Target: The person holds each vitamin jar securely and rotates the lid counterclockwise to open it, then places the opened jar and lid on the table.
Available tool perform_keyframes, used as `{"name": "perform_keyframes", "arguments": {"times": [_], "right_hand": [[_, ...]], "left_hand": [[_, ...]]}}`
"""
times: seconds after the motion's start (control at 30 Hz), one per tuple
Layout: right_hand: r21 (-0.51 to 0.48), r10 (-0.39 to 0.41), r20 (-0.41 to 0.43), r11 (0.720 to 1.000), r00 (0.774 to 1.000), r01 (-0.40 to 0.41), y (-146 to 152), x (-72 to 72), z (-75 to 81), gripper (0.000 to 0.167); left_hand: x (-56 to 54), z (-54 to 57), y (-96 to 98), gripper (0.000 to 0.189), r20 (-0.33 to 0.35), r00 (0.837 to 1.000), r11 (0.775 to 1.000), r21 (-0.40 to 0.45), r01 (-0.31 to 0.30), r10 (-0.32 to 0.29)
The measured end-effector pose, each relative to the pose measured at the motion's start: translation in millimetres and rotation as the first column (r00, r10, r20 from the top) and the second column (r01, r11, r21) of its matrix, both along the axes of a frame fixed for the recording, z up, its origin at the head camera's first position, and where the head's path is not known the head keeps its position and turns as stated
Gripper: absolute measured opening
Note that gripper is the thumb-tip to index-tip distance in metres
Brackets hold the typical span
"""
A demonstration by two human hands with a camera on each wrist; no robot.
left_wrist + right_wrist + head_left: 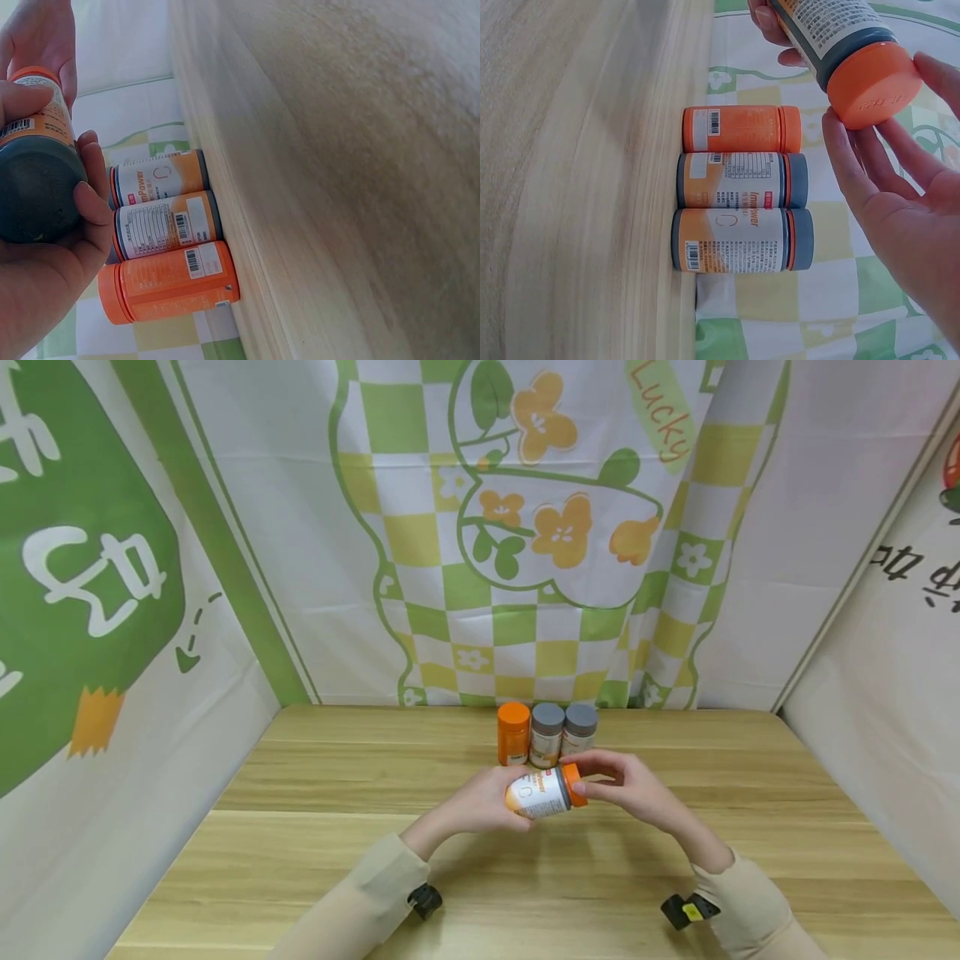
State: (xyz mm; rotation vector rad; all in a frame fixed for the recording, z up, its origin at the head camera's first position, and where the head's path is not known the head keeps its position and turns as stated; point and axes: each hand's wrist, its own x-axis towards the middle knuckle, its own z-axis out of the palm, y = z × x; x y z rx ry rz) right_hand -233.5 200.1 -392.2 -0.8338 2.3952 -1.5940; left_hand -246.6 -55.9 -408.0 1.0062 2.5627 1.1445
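Note:
My left hand (pixel 497 802) grips a supplement bottle (pixel 542 793) round its lower body, tilted on its side above the table. The bottle has a white and orange label, a dark grey base and an orange cap (pixel 877 84). With thumb and fingertips my right hand (pixel 628 787) holds that cap at its rim. Just behind stand three bottles in a row: an orange bottle (pixel 513 735) on the left, a grey-capped bottle (pixel 547 737) in the middle and another grey-capped bottle (pixel 580 728) on the right. The left wrist view shows the held bottle's dark base (pixel 39 191) in the palm.
The wooden table (pixel 337 852) reaches back to a patterned curtain (pixel 517 610). Printed cloth walls (pixel 225 693) stand at both sides. The three standing bottles are close to the table's back edge, near both hands.

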Motion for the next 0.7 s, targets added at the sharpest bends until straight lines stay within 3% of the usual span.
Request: {"name": "perform_keyframes", "arguments": {"times": [0.23, 0.53, 0.7], "right_hand": [[-0.09, 0.085, 0.011, 0.992, 0.996, -0.084, -0.9, 2.4, 2.9, 0.044], [-0.066, 0.113, -0.099, 0.991, 0.989, -0.12, 1.3, 2.1, 2.3, 0.045], [-0.075, 0.126, -0.12, 0.988, 0.985, -0.135, 1.8, 2.3, 2.2, 0.047]], "left_hand": [[0.1, -0.3, -1.0, 0.047, -0.005, 1.0, 1.0, 0.0, 0.003, -0.003], [0.0, -1.2, -2.3, 0.046, -0.006, 1.0, 1.0, 0.003, 0.005, -0.005], [0.6, -1.7, -2.1, 0.046, -0.004, 1.0, 1.0, 0.004, 0.004, -0.004]]}}
